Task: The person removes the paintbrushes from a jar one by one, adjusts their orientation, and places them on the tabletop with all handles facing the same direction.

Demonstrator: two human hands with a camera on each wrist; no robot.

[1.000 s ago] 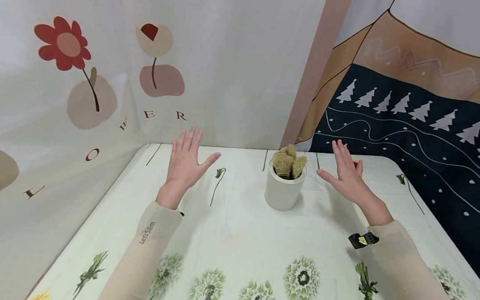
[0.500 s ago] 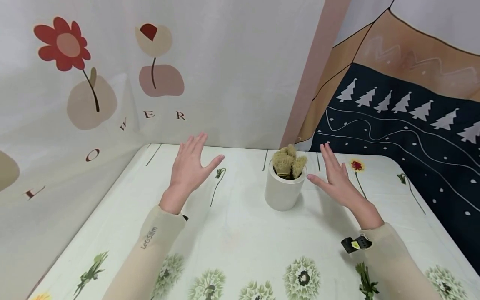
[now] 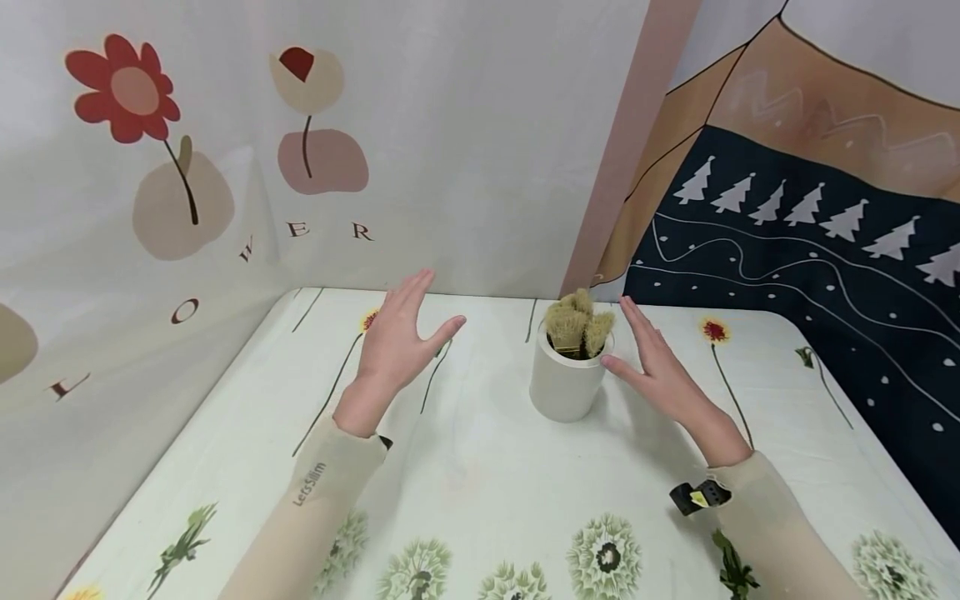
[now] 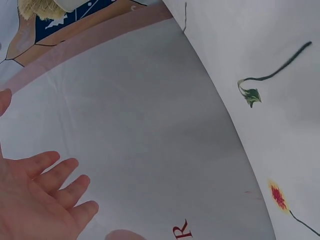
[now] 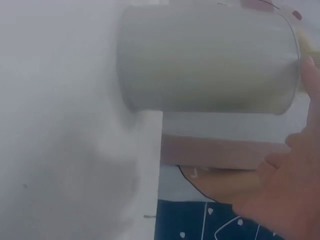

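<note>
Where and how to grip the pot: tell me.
Probably take the pot around its round wall, below the plant, coming from its right side, where the right hand is nearest. The pot stands upright and the plant rises from its mouth, so a grip from above looks worse.

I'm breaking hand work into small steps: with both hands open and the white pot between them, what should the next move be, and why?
Probably move the left hand toward the white pot: it is open and plainly apart from the pot, while the right hand is at or very near it, so closing that gap would likely allow a two-sided hold.
</note>
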